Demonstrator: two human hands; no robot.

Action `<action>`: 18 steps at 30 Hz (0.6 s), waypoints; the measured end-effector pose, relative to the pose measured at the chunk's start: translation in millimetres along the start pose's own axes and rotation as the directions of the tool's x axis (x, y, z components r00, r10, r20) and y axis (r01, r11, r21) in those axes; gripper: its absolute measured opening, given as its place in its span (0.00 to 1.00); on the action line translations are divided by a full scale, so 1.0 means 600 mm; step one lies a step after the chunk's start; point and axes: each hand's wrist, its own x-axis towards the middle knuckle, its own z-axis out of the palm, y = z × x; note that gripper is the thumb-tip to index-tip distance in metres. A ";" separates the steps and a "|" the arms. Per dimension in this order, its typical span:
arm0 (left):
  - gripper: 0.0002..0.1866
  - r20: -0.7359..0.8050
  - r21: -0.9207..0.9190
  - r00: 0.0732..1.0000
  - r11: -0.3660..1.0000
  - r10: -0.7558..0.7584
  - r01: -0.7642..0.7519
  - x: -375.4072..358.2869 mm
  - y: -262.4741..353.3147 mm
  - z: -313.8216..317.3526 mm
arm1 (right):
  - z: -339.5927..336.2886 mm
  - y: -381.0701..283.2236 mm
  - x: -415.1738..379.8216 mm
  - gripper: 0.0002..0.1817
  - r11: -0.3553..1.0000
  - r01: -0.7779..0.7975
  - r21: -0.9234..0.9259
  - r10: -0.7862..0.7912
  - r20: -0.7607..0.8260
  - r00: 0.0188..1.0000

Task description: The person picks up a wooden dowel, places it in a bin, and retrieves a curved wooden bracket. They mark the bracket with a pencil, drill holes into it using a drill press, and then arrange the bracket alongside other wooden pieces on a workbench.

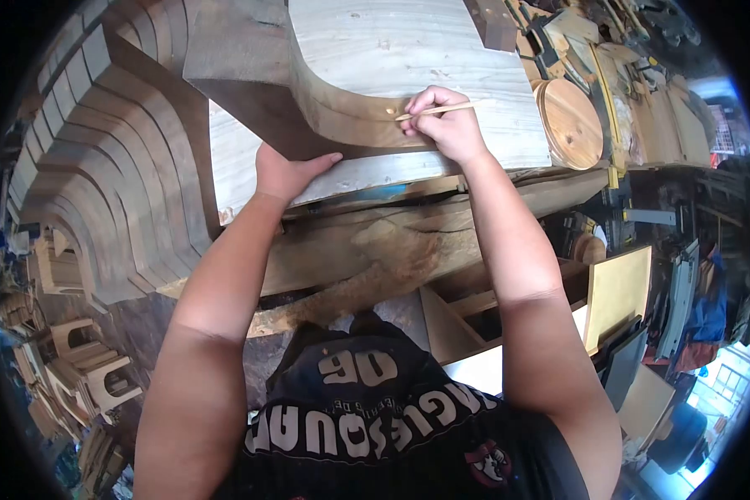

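My right hand (446, 125) is closed on a thin, pale wooden pencil (454, 107). The pencil's tip points left, at the inner curve of a thick brown curved wooden piece (333, 104), close to a small light spot on it. My left hand (287, 173) grips the lower edge of that piece, thumb stretched along it; its other fingers are hidden. Under the curved piece lies a pale, whitish board (375, 42) with visible grain.
Several similar brown curved pieces (112, 183) stand in a row at left. A round wooden disc (571, 123) sits right of the board. Below runs a rough log slab (358, 246). Cut wooden parts (83, 367) are stacked lower left; an open wooden box (467, 321) stands near my body.
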 end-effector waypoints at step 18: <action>0.33 -0.014 0.042 0.999 0.998 0.038 -0.037 0.000 0.004 0.000 | 0.010 -0.005 0.002 0.12 0.903 -0.075 -0.424 0.075 -0.018 0.997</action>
